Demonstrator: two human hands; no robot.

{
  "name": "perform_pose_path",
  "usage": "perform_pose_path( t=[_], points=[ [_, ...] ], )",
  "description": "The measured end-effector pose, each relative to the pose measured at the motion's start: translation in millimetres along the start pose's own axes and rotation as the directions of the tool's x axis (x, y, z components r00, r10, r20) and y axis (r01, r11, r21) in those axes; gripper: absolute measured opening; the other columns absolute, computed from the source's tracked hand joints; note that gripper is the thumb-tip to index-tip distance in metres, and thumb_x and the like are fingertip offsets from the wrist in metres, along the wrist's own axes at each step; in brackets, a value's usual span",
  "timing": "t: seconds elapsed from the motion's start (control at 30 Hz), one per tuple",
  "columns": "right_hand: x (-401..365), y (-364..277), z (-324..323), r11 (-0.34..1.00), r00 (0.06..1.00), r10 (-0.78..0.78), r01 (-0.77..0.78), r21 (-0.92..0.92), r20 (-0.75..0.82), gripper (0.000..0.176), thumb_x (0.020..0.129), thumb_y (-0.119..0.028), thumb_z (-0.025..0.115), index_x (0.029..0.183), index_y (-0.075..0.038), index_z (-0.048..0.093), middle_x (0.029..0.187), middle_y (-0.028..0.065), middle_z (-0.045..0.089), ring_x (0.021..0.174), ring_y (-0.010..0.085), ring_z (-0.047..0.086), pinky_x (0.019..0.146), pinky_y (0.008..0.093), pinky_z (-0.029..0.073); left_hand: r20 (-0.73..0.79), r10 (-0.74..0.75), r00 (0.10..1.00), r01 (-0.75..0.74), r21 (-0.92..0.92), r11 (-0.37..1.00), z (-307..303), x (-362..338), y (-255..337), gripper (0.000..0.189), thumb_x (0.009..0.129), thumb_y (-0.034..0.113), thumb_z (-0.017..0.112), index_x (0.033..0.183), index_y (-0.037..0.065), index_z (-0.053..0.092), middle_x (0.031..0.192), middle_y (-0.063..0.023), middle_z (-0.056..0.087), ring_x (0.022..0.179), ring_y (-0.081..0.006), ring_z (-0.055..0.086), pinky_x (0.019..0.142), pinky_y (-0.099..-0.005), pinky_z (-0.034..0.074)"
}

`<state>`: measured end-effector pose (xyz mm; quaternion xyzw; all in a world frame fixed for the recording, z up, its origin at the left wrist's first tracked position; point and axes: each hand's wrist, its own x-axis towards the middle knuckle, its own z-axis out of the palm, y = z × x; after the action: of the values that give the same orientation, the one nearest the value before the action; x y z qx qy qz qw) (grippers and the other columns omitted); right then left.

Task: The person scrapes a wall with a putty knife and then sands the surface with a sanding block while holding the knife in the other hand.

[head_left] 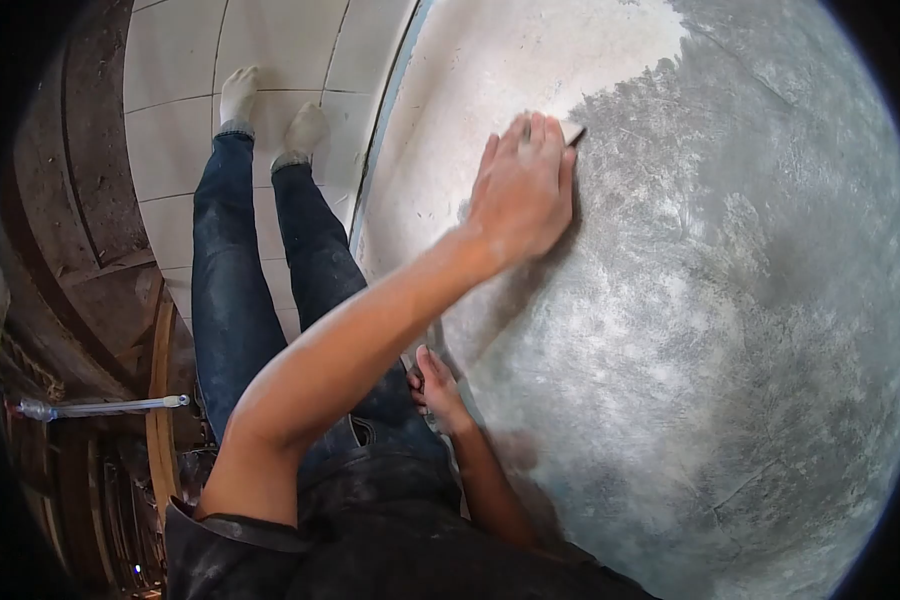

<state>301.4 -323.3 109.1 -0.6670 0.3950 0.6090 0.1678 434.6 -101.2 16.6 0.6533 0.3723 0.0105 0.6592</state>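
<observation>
My left hand (pixel 525 190) reaches across to the wall (pixel 670 330) on my right, back of the hand up. Its fingers press on a flat scraper, whose pale, dark-edged corner (pixel 574 132) sticks out beyond the fingertips. The scraper touches the wall where white putty (pixel 530 50) meets bare grey surface. Low by my hip, my right hand (pixel 436 390) is closed with the thumb on top. A thin, light-coloured edge shows beside it, but what it grips is mostly hidden.
White tiles (pixel 170 60) cover the floor under my feet (pixel 238 95), up to the wall's base. At left lie wooden beams (pixel 160 400), dark boards and a pale rod (pixel 120 408).
</observation>
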Motion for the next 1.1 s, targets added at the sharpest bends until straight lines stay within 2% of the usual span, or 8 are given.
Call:
perform_pose_path(
  t=[0.17, 0.37, 0.53, 0.63, 0.8, 0.93, 1.03, 1.1],
  points=[
    [-6.1, -4.6, 4.4, 1.000, 1.000, -0.009, 0.009, 0.014, 0.006, 0.035, 0.100, -0.053, 0.044, 0.105, -0.019, 0.052, 0.066, -0.0064, 0.041, 0.045, 0.0045, 0.035, 0.039, 0.0220, 0.029, 0.056, -0.065, 0.996, 0.068, -0.042, 0.997, -10.5, 6.1, 1.1, 0.053, 0.103, 0.029, 0.029, 0.139, -0.009, 0.037, 0.146, -0.0260, 0.039, 0.139, -0.0405, 0.033, 0.116, -0.0513, 0.023],
    [4.0, 4.5, -3.2, 1.000, 1.000, 0.001, -0.001, -0.024, 0.008, 0.043, 0.099, -0.057, 0.042, 0.113, -0.018, 0.053, 0.067, -0.0057, 0.041, 0.047, 0.0050, 0.035, 0.041, 0.0224, 0.030, -0.052, 0.099, 0.994, -0.096, 0.058, 0.994, -1.9, -44.8, 9.7, 0.046, 0.102, 0.025, 0.037, 0.138, -0.004, 0.038, 0.143, -0.0269, 0.041, 0.134, -0.0433, 0.038, 0.112, -0.0562, 0.026],
    [1.3, 0.6, 0.3, 0.998, 1.000, 0.000, -0.001, -0.058, -0.023, 0.047, 0.099, -0.058, 0.040, 0.116, -0.017, 0.053, 0.067, -0.0052, 0.040, 0.048, 0.0053, 0.035, 0.042, 0.0235, 0.031, -0.069, 0.030, 0.997, -0.025, 0.071, 0.997, -3.7, 4.7, -5.1, 0.049, 0.104, 0.027, 0.033, 0.135, -0.010, 0.041, 0.129, -0.0271, 0.055, 0.133, -0.0439, 0.039, 0.111, -0.0504, 0.030],
    [-0.7, 0.8, 0.7, 0.999, 1.000, -0.024, 0.024, -0.049, -0.009, 0.046, 0.099, -0.058, 0.040, 0.117, -0.017, 0.053, 0.067, -0.0054, 0.040, 0.048, 0.0053, 0.035, 0.042, 0.0232, 0.030, -0.031, 0.010, 0.999, -0.010, 0.009, 1.000, -5.3, -16.2, 5.7, 0.048, 0.104, 0.027, 0.033, 0.135, -0.009, 0.041, 0.133, -0.0280, 0.052, 0.133, -0.0441, 0.039, 0.111, -0.0502, 0.029],
    [2.6, 5.7, -3.2, 0.997, 0.999, -0.039, 0.039, -0.072, 0.009, 0.047, 0.099, -0.057, 0.041, 0.119, -0.016, 0.053, 0.067, -0.0055, 0.041, 0.047, 0.0056, 0.036, 0.041, 0.0236, 0.030, -0.170, 0.081, 0.982, -0.086, -0.026, 0.996, 5.2, -32.4, 20.6, 0.044, 0.103, 0.024, 0.035, 0.132, -0.009, 0.041, 0.136, -0.0284, 0.048, 0.132, -0.0446, 0.040, 0.111, -0.0522, 0.029],
    [4.3, 3.5, -1.2, 0.999, 0.999, 0.002, -0.003, -0.047, -0.035, 0.047, 0.099, -0.056, 0.040, 0.118, -0.014, 0.052, 0.067, -0.0048, 0.043, 0.045, 0.0065, 0.037, 0.039, 0.0245, 0.031, 0.021, -0.014, 1.000, 0.017, -0.137, 0.990, -13.1, 10.1, 8.7, 0.048, 0.103, 0.027, 0.028, 0.134, -0.007, 0.042, 0.142, -0.0300, 0.041, 0.140, -0.0405, 0.031, 0.117, -0.0553, 0.019],
    [11.9, 12.5, -8.5, 0.995, 0.999, -0.049, 0.050, -0.084, 0.010, 0.046, 0.099, -0.057, 0.040, 0.113, -0.014, 0.051, 0.066, -0.0041, 0.044, 0.044, 0.0072, 0.038, 0.039, 0.0249, 0.031, 0.012, -0.031, 0.999, 0.032, -0.123, 0.992, -16.6, -12.6, 24.0, 0.050, 0.103, 0.026, 0.026, 0.136, -0.008, 0.041, 0.143, -0.0299, 0.041, 0.141, -0.0400, 0.029, 0.118, -0.0556, 0.015],
    [16.3, 18.0, -12.7, 0.864, 0.950, -0.311, 0.296, -0.408, 0.030, 0.047, 0.099, -0.058, 0.040, 0.108, -0.014, 0.051, 0.066, -0.0039, 0.044, 0.044, 0.0074, 0.038, 0.039, 0.0250, 0.031, 0.041, 0.044, 0.998, -0.039, -0.128, 0.991, -14.4, -36.8, 37.8, 0.053, 0.103, 0.027, 0.025, 0.139, -0.012, 0.033, 0.146, -0.0292, 0.036, 0.140, -0.0432, 0.030, 0.117, -0.0572, 0.016]
  ],
)
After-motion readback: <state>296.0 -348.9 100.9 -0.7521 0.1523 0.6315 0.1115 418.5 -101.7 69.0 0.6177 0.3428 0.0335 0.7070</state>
